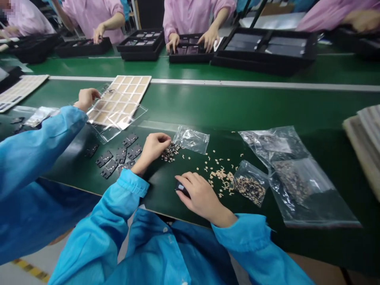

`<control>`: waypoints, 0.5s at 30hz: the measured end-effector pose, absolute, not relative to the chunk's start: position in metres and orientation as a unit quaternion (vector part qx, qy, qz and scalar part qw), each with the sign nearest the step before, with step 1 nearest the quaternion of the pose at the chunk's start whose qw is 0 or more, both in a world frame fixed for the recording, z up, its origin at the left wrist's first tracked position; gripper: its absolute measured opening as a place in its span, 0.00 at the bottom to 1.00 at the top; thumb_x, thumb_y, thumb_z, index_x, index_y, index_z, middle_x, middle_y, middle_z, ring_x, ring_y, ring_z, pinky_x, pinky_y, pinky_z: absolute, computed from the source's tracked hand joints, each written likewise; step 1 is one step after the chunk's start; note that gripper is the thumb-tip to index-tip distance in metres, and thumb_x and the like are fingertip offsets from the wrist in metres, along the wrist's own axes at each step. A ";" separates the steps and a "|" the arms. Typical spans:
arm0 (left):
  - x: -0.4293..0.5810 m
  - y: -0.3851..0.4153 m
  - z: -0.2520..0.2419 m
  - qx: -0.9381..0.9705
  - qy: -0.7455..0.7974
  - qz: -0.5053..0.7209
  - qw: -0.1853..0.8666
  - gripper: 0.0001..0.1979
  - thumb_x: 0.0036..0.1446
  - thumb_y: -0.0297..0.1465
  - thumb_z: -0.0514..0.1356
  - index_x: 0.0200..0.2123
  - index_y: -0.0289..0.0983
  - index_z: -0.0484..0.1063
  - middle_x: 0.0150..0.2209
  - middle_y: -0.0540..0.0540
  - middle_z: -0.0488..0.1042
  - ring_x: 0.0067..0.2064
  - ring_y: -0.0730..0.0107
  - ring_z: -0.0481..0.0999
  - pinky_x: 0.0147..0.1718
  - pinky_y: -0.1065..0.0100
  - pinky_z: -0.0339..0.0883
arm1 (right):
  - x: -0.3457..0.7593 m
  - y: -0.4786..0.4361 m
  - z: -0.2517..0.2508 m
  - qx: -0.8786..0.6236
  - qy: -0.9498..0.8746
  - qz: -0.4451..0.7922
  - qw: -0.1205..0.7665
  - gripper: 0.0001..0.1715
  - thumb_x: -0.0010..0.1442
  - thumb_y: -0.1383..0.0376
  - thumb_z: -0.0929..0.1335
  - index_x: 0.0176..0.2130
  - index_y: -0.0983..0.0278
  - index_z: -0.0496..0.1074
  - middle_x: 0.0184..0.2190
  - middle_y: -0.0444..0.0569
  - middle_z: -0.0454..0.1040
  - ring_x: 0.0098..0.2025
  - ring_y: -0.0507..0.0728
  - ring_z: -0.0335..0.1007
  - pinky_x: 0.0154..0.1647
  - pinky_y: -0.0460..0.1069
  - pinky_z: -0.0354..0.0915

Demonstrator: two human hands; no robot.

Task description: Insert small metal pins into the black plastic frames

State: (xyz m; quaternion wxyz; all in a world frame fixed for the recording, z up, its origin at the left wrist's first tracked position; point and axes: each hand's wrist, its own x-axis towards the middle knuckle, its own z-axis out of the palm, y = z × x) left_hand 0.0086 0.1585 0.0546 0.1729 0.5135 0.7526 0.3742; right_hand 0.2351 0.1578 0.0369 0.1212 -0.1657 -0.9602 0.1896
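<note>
My left hand (154, 147) is pinched shut at a small heap of dark tiny parts (170, 152) beside a little clear bag (191, 139). What its fingertips hold is too small to make out. My right hand (199, 195) rests on the green belt (237, 107), curled around a small black part (181, 187). Just right of it lie scattered tan chips (221, 174) and a small bag of mixed bits (249, 185). Several flat black brackets (118, 156) lie left of my left hand.
A co-worker's blue sleeve and hand (86, 99) at my left touch a sheet of tan squares (121, 101). Large clear bags (299, 178) lie at the right, stacked sheets (365, 138) at the far right. People in pink work at black trays (190, 49) across the belt.
</note>
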 end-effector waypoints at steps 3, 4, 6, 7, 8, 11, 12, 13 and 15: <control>0.000 0.157 0.057 0.459 0.738 0.445 0.217 0.11 0.51 0.34 0.59 0.29 0.31 0.76 0.25 0.48 0.75 0.25 0.75 0.70 0.26 0.73 0.63 | 0.235 0.158 0.037 -0.171 -0.955 0.194 0.147 0.21 0.61 0.63 0.67 0.52 0.69 0.71 0.46 0.60 0.74 0.44 0.66 0.70 0.41 0.60 0.71; 0.001 0.156 0.060 0.431 0.723 0.482 0.242 0.11 0.49 0.34 0.61 0.28 0.31 0.76 0.24 0.48 0.74 0.25 0.76 0.69 0.26 0.73 0.62 | 0.234 0.159 0.038 -0.179 -0.947 0.207 0.169 0.20 0.61 0.62 0.67 0.52 0.68 0.71 0.47 0.60 0.74 0.45 0.66 0.70 0.43 0.61 0.70; 0.007 0.152 0.068 0.365 0.673 0.558 0.322 0.10 0.44 0.34 0.64 0.27 0.32 0.75 0.22 0.50 0.73 0.25 0.77 0.68 0.27 0.73 0.61 | 0.233 0.163 0.042 -0.208 -0.916 0.263 0.221 0.18 0.62 0.61 0.67 0.50 0.66 0.72 0.47 0.58 0.75 0.47 0.65 0.71 0.47 0.61 0.70; 0.013 0.150 0.071 0.330 0.640 0.586 0.372 0.10 0.42 0.34 0.66 0.26 0.32 0.75 0.22 0.51 0.72 0.25 0.78 0.67 0.27 0.73 0.61 | 0.232 0.165 0.044 -0.228 -0.891 0.308 0.242 0.16 0.62 0.61 0.66 0.49 0.64 0.72 0.45 0.57 0.75 0.45 0.63 0.72 0.46 0.59 0.70; 0.021 0.148 0.075 0.303 0.609 0.600 0.421 0.10 0.40 0.33 0.67 0.25 0.33 0.75 0.22 0.51 0.72 0.25 0.79 0.67 0.27 0.73 0.60 | 0.232 0.167 0.046 -0.249 -0.862 0.360 0.255 0.15 0.62 0.60 0.66 0.47 0.63 0.73 0.44 0.55 0.76 0.43 0.61 0.73 0.44 0.57 0.71; 0.048 0.141 0.080 0.271 0.545 0.592 0.529 0.10 0.37 0.33 0.70 0.24 0.34 0.75 0.23 0.53 0.72 0.25 0.81 0.66 0.27 0.74 0.59 | 0.231 0.175 0.051 -0.293 -0.754 0.527 0.261 0.15 0.61 0.58 0.67 0.45 0.63 0.73 0.39 0.52 0.78 0.36 0.56 0.74 0.36 0.52 0.72; 0.057 0.140 0.080 0.268 0.531 0.587 0.550 0.10 0.36 0.32 0.70 0.24 0.34 0.75 0.24 0.53 0.72 0.25 0.81 0.66 0.27 0.74 0.60 | 0.231 0.177 0.051 -0.298 -0.719 0.572 0.259 0.16 0.59 0.57 0.68 0.44 0.63 0.74 0.38 0.51 0.78 0.36 0.55 0.75 0.37 0.51 0.72; 0.064 0.138 0.079 0.269 0.520 0.582 0.564 0.10 0.37 0.31 0.70 0.24 0.34 0.75 0.24 0.53 0.73 0.26 0.81 0.66 0.28 0.74 0.60 | 0.231 0.178 0.051 -0.299 -0.690 0.606 0.260 0.17 0.58 0.56 0.69 0.43 0.64 0.74 0.37 0.50 0.79 0.36 0.55 0.75 0.38 0.51 0.73; 0.077 0.137 0.075 0.282 0.506 0.575 0.578 0.09 0.38 0.31 0.70 0.24 0.34 0.75 0.25 0.52 0.73 0.27 0.79 0.69 0.30 0.73 0.62 | 0.230 0.180 0.051 -0.296 -0.653 0.645 0.264 0.16 0.55 0.56 0.70 0.41 0.64 0.75 0.36 0.49 0.80 0.38 0.55 0.76 0.40 0.51 0.73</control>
